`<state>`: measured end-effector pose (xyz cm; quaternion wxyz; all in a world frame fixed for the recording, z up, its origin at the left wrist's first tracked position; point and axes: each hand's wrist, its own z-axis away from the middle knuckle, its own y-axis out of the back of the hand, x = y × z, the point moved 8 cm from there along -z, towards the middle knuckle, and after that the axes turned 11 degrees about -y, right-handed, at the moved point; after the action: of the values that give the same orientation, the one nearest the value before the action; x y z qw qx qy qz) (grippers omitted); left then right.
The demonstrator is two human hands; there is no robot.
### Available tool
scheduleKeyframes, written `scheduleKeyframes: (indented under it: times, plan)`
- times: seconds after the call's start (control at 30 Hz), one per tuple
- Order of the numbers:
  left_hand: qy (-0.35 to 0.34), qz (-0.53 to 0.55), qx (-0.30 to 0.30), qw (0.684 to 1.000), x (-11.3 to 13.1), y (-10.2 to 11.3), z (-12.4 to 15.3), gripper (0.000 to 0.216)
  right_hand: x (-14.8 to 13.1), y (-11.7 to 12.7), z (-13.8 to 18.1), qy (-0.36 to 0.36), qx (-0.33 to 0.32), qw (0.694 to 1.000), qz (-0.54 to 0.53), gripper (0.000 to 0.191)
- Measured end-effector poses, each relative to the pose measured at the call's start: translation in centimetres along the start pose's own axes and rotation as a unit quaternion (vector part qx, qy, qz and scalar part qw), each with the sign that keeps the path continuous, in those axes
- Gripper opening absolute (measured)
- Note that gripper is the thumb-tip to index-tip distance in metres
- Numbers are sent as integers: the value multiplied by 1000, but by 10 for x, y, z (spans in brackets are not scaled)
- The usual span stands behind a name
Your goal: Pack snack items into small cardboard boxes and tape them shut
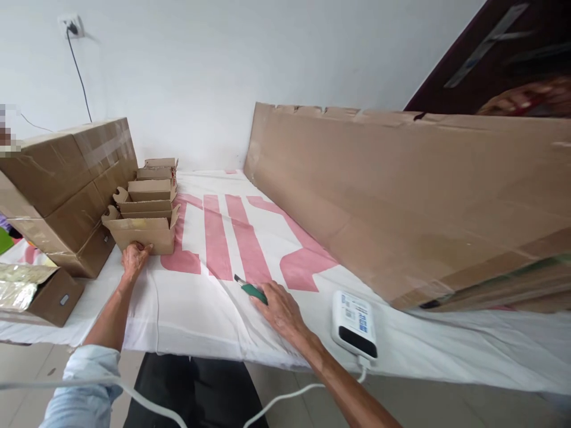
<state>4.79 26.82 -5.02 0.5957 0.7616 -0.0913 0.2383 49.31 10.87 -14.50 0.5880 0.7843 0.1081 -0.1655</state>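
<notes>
My left hand (135, 259), fingers curled, presses on the lower front of the nearest small cardboard box (147, 236). That box stands with its flaps up, at the front of a row of small open cardboard boxes (149, 189). I cannot see into the boxes from here. My right hand (281, 309) is closed around a green utility knife (254, 292), low over the white and pink cloth (214, 235). The knife's dark tip points up and left, apart from the boxes.
Large taped cartons (66, 190) are stacked at the left, with an open-ended carton (57, 297) in front. A tall cardboard panel (401, 196) stands along the right. A white device (354, 324) with a cable (298, 392) lies near the table's front edge. Another person's hand (526, 98) shows behind the panel.
</notes>
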Motion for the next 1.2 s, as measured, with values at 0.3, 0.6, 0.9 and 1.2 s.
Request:
scheduleKeyframes:
  times: [0.3,0.6,0.9,1.2]
  plan:
    - [-36,8,-22,999,1,-2,4,33,-4,-1,-5,13,8,999,36,13]
    - [-89,25,-36,995,0,-2,25,28,-8,-2,-12,18,114,992,48,15]
    - [-140,57,-61,987,0,-19,89,25,0,-11,-2,44,151,987,43,18]
    - [-180,55,5,982,-14,9,159,40,8,-18,0,69,165,982,62,23]
